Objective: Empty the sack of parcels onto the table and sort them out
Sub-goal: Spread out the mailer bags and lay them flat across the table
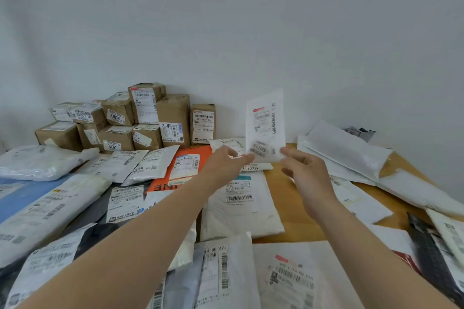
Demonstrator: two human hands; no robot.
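A small flat white parcel [265, 120] with a printed label stands upright in the air over the middle of the wooden table [288, 218]. My left hand [226, 162] pinches its lower left corner. My right hand [305, 170] pinches its lower right corner between thumb and fingers. Under and around my arms lie several soft mailers, among them a white one [241, 206] and an orange one [187, 168]. No sack is in view.
Several brown cardboard boxes [173, 118] are stacked against the wall at the back left. A pile of white mailers [346, 150] lies at the back right. A blue mailer [22, 193] lies at the left, and a black one [431, 256] near the right edge.
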